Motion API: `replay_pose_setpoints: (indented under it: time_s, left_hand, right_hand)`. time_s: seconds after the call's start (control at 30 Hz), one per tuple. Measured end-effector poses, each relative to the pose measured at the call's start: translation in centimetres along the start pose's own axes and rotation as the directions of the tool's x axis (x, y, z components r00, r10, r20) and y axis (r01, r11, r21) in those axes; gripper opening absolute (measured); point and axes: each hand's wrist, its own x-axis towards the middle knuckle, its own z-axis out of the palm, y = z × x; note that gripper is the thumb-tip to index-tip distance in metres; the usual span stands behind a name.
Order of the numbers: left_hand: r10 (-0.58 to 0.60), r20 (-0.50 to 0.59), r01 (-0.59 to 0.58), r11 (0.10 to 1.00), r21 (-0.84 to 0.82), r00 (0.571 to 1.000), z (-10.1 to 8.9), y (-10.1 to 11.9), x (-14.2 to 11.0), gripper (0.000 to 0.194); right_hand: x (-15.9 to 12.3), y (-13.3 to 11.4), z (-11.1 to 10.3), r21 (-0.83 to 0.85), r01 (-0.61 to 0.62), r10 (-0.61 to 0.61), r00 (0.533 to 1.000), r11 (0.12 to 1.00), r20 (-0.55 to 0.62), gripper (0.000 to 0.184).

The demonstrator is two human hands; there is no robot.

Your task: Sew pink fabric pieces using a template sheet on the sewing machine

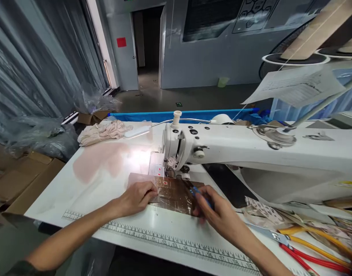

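Two hands: both are placed at the brown sheet (pixel 174 197), one toward each end.
Brown sheet: laid on the white table (pixel 98 191), its far edge brought up to the needle end of the sewing machine (pixel 230 145); a small red-and-white mark (pixel 165 183) is borne near that edge.
Left hand (pixel 138 197): fingers are curled over the sheet's left part; whether it is pinched cannot be told.
Right hand (pixel 214 205): closed around a blue-handled tool (pixel 194 190), held over the sheet's right part.
Ruler (pixel 164 241): printed along the near table edge.
Scraps (pixel 265 211): heaped at right, near yellow handles (pixel 319 247).
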Motion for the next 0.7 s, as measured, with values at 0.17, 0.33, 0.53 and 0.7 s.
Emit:
replay_pose_setpoints:
  time_s: [0.17, 0.33, 0.53, 0.7]
  left_hand:
    - [0.1, -0.054, -0.104, 0.992, -0.072, 0.994, 0.2, -0.2, -0.5, 0.012]
    - [0.133, -0.099, -0.141, 0.987, -0.072, 0.986, 0.1, -0.3, -0.7, 0.015]
    - [0.165, -0.141, -0.175, 0.982, -0.065, 0.976, 0.8, -0.3, -0.8, 0.018]
    - [0.503, 0.037, -0.498, 0.862, -0.099, 0.863, 1.1, 1.1, -1.5, 0.027]
  right_hand:
    - [2.0, -2.4, 2.3, -0.135, -0.029, 0.032, 0.999, 0.99, 0.017, 0.026]
    - [3.8, -3.3, 3.1, -0.318, -0.106, 0.147, 0.983, 0.942, 0.109, 0.051]
    - [4.5, -4.0, 4.2, -0.468, -0.092, 0.141, 0.987, 0.879, 0.071, 0.047]
    - [4.8, -4.1, 3.6, -0.419, -0.117, 0.162, 0.984, 0.9, 0.071, 0.047]
